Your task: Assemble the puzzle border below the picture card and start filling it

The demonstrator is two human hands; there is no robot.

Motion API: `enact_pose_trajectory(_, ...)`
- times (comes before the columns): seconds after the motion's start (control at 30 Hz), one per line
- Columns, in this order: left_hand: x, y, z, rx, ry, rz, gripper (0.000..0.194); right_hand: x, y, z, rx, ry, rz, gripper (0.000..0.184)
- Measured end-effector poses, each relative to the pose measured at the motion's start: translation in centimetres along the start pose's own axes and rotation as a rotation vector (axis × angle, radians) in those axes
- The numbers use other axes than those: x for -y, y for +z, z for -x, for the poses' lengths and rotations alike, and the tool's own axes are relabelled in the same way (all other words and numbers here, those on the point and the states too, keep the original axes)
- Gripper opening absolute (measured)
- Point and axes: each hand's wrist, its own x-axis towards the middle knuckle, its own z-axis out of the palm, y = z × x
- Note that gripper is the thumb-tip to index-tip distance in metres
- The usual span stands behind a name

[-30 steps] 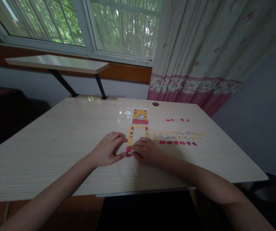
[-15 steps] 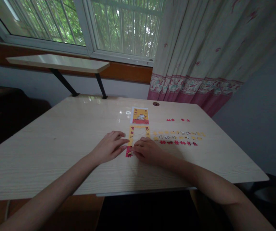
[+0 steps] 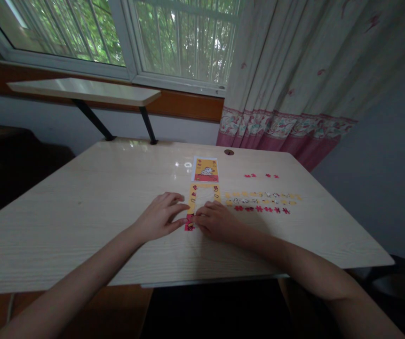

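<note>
A partly built jigsaw frame (image 3: 202, 192) in yellow and red lies on the pale wooden table (image 3: 82, 202). My left hand (image 3: 160, 216) rests flat beside its left edge, fingers stretched toward the red bottom-left corner (image 3: 189, 225). My right hand (image 3: 216, 220) lies curled over the frame's lower part, fingertips pressed on the pieces at that corner. Whether it holds a piece is hidden. Rows of loose yellow and red pieces (image 3: 260, 201) lie to the right.
A small reference picture card (image 3: 205, 170) lies beyond the frame. A few red pieces (image 3: 260, 176) sit further back right. A cable hole (image 3: 228, 152) is near the far edge. A shelf (image 3: 82, 90), window and curtain (image 3: 294, 70) stand behind.
My left hand's fingers slid slightly up along the frame's left edge. My right hand stayed on the bottom-left corner with small finger shifts.
</note>
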Motion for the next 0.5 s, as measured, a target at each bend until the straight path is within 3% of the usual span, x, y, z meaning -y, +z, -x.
enact_pose_trajectory(0.23,-0.16,0.04,-0.01,0.0,-0.014,0.005,0.036,-0.38,0.13,0.56,-0.075,-0.082,-0.02,0.02)
enact_pose_trajectory(0.5,0.14,0.2,-0.02,-0.013,-0.023,0.024,0.036,-0.2,-0.47,0.35,0.02,-0.089,-0.053,0.021)
